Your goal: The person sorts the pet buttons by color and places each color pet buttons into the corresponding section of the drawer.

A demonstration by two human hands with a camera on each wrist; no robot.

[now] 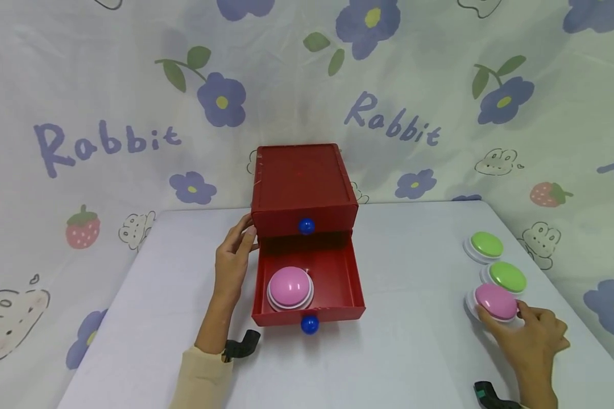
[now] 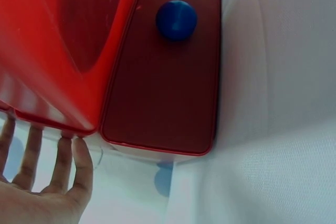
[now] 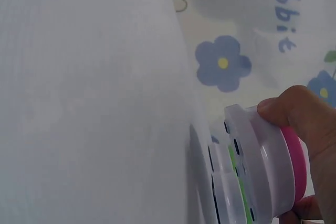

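My right hand (image 1: 534,335) holds a pink push button (image 1: 496,301) with a white round base, thumb and fingers at its rim. In the right wrist view, the button's white base (image 3: 270,166) is tipped and its underside shows. My left hand (image 1: 233,258) touches the left side of a red two-drawer box (image 1: 304,176), fingers extended along it, as the left wrist view also shows. The lower drawer (image 1: 332,278) is pulled out, and another pink push button (image 1: 289,287) sits in its left part. The upper drawer with its blue knob (image 1: 306,226) is closed.
Two green push buttons (image 1: 487,244) stand at the right side of the white table (image 1: 409,341), just beyond the held one. A blue knob (image 1: 309,324) juts from the lower drawer's front. Behind the table hangs a patterned cloth (image 1: 286,102).
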